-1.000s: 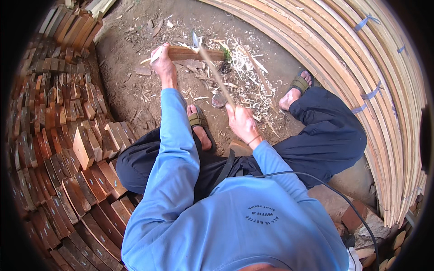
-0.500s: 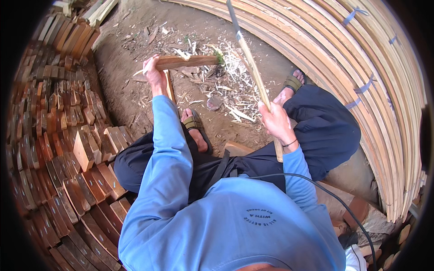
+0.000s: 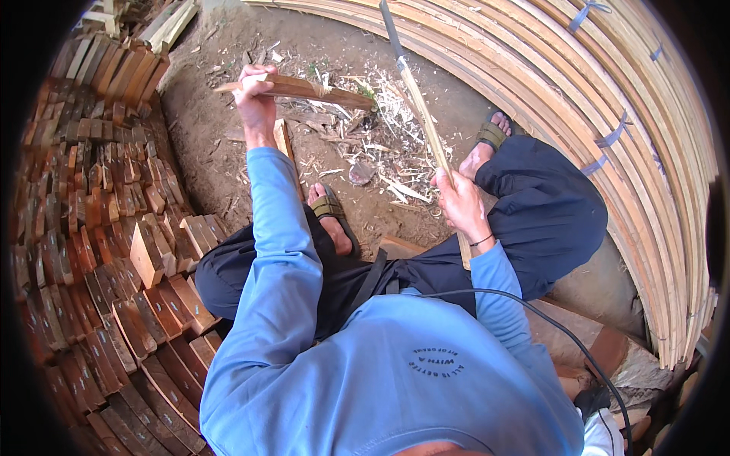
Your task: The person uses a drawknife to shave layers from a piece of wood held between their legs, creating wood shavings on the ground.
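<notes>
My left hand is closed round one end of a brown wooden stake, whose narrowed tip sticks out past the fingers on the left. The stake's other end points right, over the shavings, with a pale curl still attached along its side. My right hand grips a long-handled machete low on its pale wooden handle. Its dark, narrow blade points up and away from me. Blade and stake are apart. Another wood piece stands behind my left wrist, partly hidden by my sleeve.
Pale shavings litter the dirt floor between my sandalled feet. Stacked short wood blocks fill the left side. Long planks tied with blue strips curve along the right. A black cable crosses my shirt.
My left hand has moved a little farther away and left, turning the stake so its right end slopes nearer me. The right hand and machete have barely moved.
</notes>
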{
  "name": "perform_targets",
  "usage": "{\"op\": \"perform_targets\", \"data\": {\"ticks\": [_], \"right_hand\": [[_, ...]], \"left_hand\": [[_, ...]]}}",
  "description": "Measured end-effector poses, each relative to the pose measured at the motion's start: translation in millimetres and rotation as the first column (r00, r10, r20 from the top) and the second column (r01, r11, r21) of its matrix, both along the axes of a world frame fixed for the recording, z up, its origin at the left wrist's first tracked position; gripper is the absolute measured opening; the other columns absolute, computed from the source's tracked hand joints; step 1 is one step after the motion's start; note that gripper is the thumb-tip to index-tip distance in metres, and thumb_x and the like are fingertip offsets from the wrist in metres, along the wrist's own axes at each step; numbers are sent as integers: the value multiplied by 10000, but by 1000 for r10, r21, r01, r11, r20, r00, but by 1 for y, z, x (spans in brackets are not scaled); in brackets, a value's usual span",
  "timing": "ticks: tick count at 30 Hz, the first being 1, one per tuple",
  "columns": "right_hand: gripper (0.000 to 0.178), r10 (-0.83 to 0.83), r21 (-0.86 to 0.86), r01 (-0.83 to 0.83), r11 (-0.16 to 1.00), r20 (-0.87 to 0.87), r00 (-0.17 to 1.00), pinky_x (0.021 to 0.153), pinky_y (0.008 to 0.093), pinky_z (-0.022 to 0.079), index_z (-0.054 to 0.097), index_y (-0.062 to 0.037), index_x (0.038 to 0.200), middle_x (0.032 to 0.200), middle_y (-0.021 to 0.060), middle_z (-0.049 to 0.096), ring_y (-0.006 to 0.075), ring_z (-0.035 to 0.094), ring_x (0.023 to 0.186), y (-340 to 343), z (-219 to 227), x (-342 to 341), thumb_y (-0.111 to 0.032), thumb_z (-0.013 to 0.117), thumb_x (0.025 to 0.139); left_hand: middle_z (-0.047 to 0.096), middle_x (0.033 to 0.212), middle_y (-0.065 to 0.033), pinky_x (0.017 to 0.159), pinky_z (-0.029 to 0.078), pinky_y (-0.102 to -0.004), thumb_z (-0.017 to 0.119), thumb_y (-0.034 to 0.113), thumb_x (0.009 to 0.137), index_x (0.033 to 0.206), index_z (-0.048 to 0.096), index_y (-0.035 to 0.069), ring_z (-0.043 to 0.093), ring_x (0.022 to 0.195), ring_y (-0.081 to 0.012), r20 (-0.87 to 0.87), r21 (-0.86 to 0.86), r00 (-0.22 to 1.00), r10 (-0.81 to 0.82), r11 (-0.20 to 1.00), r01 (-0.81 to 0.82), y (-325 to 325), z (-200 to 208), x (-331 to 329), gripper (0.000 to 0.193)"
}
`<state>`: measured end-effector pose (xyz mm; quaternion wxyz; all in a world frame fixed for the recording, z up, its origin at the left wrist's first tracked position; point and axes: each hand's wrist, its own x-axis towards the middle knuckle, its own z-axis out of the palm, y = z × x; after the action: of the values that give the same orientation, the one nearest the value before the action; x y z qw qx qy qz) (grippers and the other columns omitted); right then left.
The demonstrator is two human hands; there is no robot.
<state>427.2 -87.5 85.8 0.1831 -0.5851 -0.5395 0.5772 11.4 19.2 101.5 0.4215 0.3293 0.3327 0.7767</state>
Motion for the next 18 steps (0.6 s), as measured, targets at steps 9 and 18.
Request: {"op": "perform_targets", "data": {"ticks": [9,18], "right_hand": [[268,-159,-76,140,987,-399,903,404,201,296,567,-72,955,584,-63,459,8,387,460,-4,13,-9,-321,499,1028],[232,-80,79,124,989,-414,907,445,204,296,558,-50,967,600,-64,485,6,403,493,-10,17,-8,-279,561,998]], "left_hand": [[487,599,-19,717,371,-317,568,309,691,688,449,126,475,679,-173,177,137,980,-86,989,62,-15,106,16,219],[470,513,65,631,351,-252,555,301,658,627,453,167,443,542,-94,140,397,924,-356,875,277,-16,144,-12,171]]}}
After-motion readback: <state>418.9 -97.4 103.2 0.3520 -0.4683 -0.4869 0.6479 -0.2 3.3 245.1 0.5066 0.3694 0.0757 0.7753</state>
